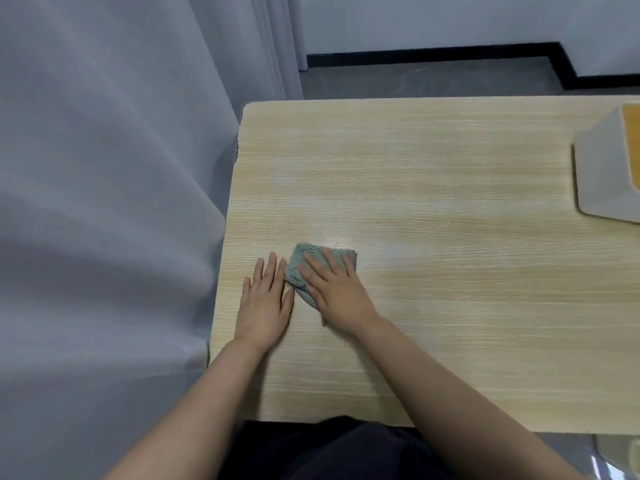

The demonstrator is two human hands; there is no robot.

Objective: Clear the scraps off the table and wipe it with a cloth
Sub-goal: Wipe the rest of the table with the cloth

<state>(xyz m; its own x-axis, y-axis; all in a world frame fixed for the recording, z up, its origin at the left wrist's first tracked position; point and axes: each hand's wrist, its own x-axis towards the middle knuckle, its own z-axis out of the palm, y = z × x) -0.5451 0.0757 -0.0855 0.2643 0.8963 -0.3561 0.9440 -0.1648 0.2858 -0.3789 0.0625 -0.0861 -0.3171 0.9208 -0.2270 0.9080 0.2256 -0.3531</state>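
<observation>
A folded grey-green cloth [300, 265] lies on the light wooden table [433, 188] near its left side. My right hand [337, 289] presses flat on the cloth with straight, spread fingers and covers most of it. My left hand [265, 299] lies flat on the tabletop just left of the cloth, its fingertips beside the cloth's edge. No scraps show on the visible tabletop.
A white bin with a yellow inside [609, 168] stands at the table's right edge, partly cut off. A grey curtain [104, 202] hangs close against the table's left edge. Grey floor and a black skirting board lie beyond the far edge.
</observation>
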